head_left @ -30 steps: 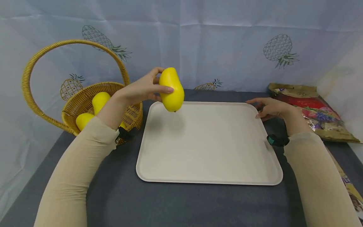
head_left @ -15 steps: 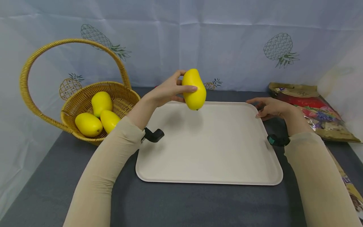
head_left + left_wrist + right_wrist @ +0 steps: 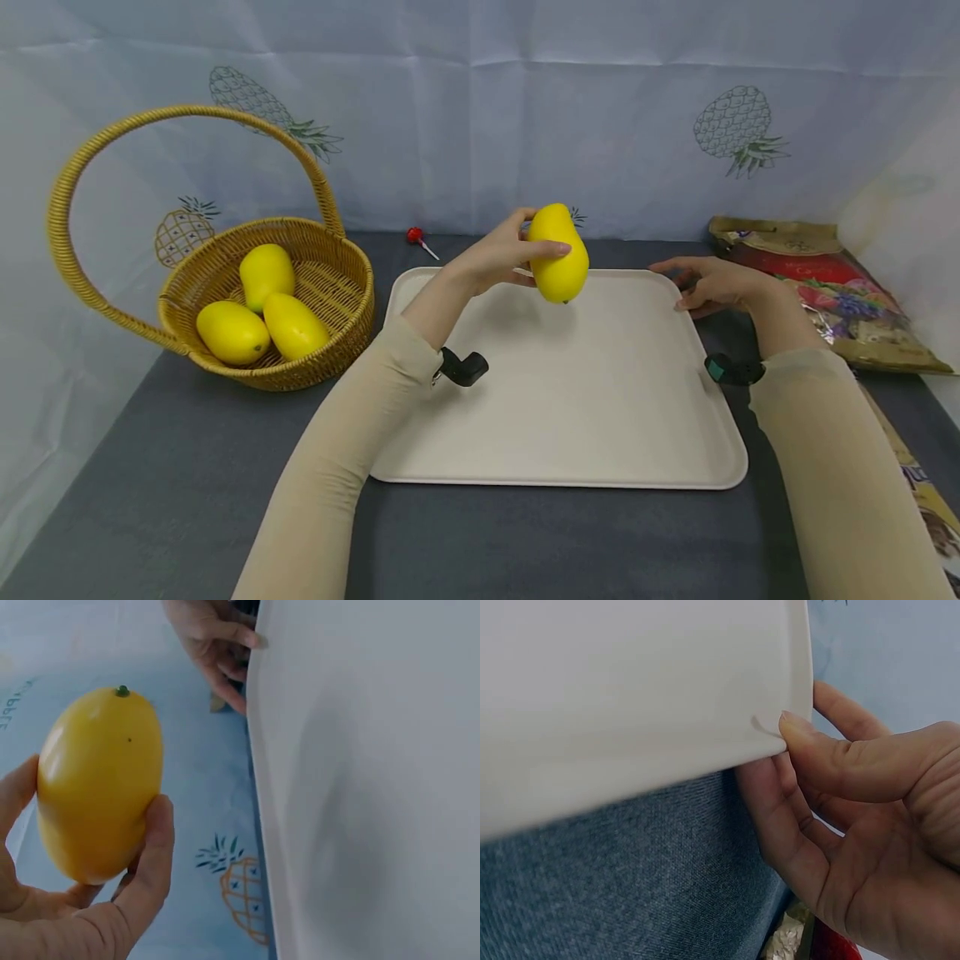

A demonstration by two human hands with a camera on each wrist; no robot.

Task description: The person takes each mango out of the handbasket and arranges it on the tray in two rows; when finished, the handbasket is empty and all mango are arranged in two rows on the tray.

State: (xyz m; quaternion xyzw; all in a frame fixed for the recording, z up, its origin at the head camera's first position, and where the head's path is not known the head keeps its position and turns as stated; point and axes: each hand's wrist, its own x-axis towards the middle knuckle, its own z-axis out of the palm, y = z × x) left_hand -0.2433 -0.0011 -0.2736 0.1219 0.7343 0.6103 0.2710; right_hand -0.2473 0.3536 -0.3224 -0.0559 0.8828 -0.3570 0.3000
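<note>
- With the left hand (image 3: 497, 260), grips a yellow fruit (image 3: 559, 262), with fingers and thumb curled on its sides and parted only as wide as its body.
- In the left wrist view, at one end of this fruit: a small green stem (image 3: 122, 691).
- Holds the fruit in the air, apart from the pale tray (image 3: 592, 400) and above its far part, with a soft shadow on the tray below.
- With the right hand (image 3: 716, 285), pinches the far right corner of the tray, with the thumb on top and fingers beneath.
- To the left of the left hand, well apart from it: a woven basket (image 3: 351, 329) with a tall handle (image 3: 63, 212), and inside it three more yellow fruits (image 3: 233, 332), close together.
- Beyond the left hand and to its left, on the dark tabletop (image 3: 172, 483): a red lollipop (image 3: 415, 236).
- To the right of the right hand, near it: a gold and red packet (image 3: 847, 308).
- Beyond both hands: a pale cloth (image 3: 585, 125) with printed pineapples (image 3: 733, 123).
</note>
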